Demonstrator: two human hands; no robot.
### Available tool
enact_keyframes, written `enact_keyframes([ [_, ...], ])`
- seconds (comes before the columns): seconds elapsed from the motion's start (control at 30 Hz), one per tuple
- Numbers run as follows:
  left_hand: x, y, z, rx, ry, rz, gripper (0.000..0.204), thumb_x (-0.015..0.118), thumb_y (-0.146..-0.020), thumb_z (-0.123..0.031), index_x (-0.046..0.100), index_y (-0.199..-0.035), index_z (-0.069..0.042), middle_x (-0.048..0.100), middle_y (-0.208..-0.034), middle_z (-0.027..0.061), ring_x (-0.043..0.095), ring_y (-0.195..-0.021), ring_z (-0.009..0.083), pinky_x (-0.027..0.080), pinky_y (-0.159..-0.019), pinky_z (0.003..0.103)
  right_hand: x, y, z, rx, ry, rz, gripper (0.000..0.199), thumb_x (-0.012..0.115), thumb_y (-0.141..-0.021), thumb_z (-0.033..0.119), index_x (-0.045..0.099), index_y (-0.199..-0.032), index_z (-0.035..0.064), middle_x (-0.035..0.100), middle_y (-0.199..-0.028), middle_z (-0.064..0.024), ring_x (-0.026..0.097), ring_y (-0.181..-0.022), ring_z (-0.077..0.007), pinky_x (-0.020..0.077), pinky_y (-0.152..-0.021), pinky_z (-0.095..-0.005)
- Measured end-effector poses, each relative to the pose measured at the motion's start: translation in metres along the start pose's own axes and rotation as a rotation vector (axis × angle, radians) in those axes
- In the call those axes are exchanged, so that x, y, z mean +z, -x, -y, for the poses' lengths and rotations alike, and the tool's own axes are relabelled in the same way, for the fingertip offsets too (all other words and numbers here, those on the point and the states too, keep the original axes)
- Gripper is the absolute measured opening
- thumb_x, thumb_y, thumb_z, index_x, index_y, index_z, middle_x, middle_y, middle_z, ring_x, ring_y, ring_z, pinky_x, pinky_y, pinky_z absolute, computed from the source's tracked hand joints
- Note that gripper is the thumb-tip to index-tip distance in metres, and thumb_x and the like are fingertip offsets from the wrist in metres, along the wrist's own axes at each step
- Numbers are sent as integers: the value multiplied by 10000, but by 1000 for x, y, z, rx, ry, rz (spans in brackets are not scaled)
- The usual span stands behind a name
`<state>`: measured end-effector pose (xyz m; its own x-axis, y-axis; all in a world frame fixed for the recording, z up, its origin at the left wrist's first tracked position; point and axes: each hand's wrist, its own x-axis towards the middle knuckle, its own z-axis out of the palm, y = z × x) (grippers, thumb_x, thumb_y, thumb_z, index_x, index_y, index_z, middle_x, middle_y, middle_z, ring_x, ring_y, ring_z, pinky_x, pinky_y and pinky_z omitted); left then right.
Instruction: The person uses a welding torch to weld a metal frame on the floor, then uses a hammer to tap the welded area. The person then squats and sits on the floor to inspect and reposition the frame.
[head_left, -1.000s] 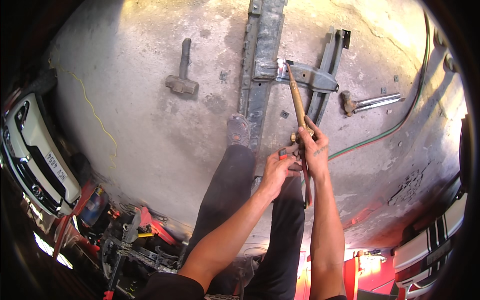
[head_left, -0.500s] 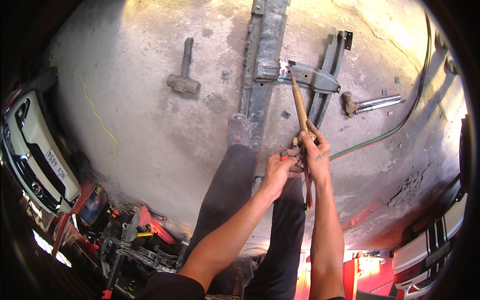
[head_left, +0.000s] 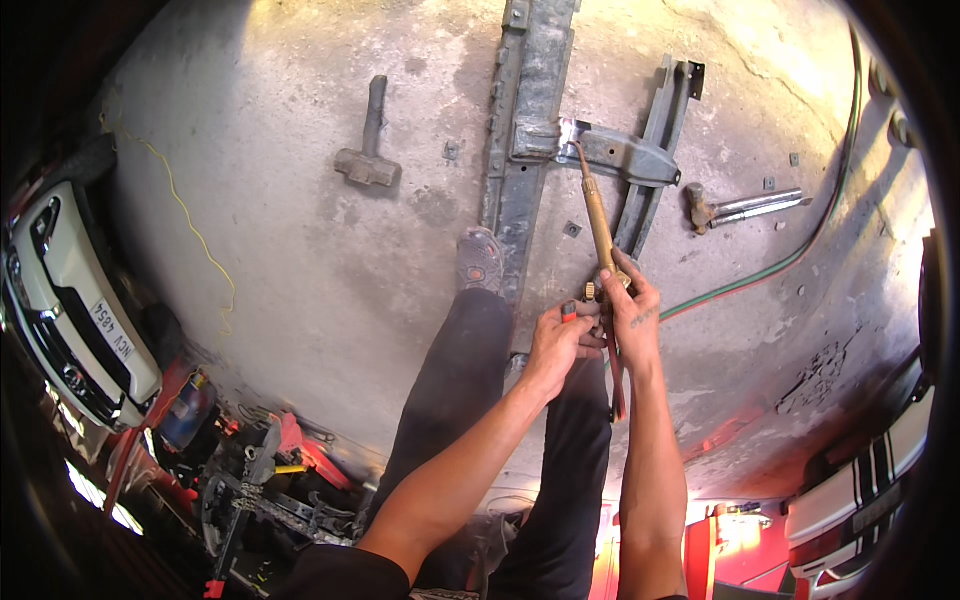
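Observation:
My right hand (head_left: 634, 305) is closed round the rear of a brass gas torch (head_left: 597, 215), near its valve knobs. The torch's thin tip points away from me at a bright, whitish patch on a short grey metal arm (head_left: 610, 150). This arm joins a long grey metal beam (head_left: 535, 90) on the floor, and its other end lies over a narrower metal rail (head_left: 660, 115). Fingers curled, my left hand (head_left: 560, 345) holds a red lighter (head_left: 568, 311) beside the torch's valves. Some of its fingertips are hidden behind the torch body. Whether a flame burns at the tip is hard to see.
A sledgehammer (head_left: 368, 165) lies left of the beam, and a smaller hammer (head_left: 700, 208) with metal bars lies at right. Green and red hoses (head_left: 770, 268) curve along the right. Car bumpers (head_left: 85, 310) and piled parts (head_left: 270, 480) stand at lower left. My shoe (head_left: 480, 262) touches the beam.
The torch tip has shifted slightly left and toward me. The glare on the metal arm has shrunk a little. Both hands keep their grip.

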<state>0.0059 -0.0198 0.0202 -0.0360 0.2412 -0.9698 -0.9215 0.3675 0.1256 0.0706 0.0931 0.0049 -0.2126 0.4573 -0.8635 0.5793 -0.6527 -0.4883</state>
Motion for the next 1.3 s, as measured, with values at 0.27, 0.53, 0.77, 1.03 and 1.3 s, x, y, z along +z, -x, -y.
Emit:
enact_keyframes([
  [0.27,-4,2,3,-25,-25,11,202,539,-972,-72,642,-1129,3,695,-1039,96,693,-881,174,600,-708,350,1,8,1,27,-24,4,572,670,-952,203,508,-1438,-50,612,-745,-10,512,-601,-62,421,-511,-242],
  [0.53,-5,3,4,-17,-24,20,200,540,-969,-73,641,-1122,7,694,-1010,98,695,-852,174,603,-698,342,0,10,-3,54,-44,9,567,672,-956,205,509,-1436,-48,609,-748,-9,515,-599,-64,421,-508,-238],
  [0.77,-8,1,8,-22,-43,14,196,543,-963,-69,635,-1110,22,692,-996,108,696,-839,178,607,-685,338,0,13,-1,105,-61,26,558,673,-954,206,521,-1429,-46,615,-760,-15,530,-625,-70,436,-536,-238],
  [1.03,-5,1,11,6,-20,6,185,522,-961,-70,606,-1098,21,677,-918,103,683,-680,189,583,-610,319,0,12,-8,78,-94,11,564,677,-949,211,524,-1426,-49,622,-776,-19,529,-627,-69,435,-535,-237],
  [1.3,-8,0,14,7,-22,14,195,520,-965,-76,602,-1115,17,687,-931,108,692,-688,190,583,-622,321,-3,11,-13,73,-82,23,549,672,-952,207,536,-1414,-55,629,-803,-25,553,-683,-80,466,-592,-249],
])
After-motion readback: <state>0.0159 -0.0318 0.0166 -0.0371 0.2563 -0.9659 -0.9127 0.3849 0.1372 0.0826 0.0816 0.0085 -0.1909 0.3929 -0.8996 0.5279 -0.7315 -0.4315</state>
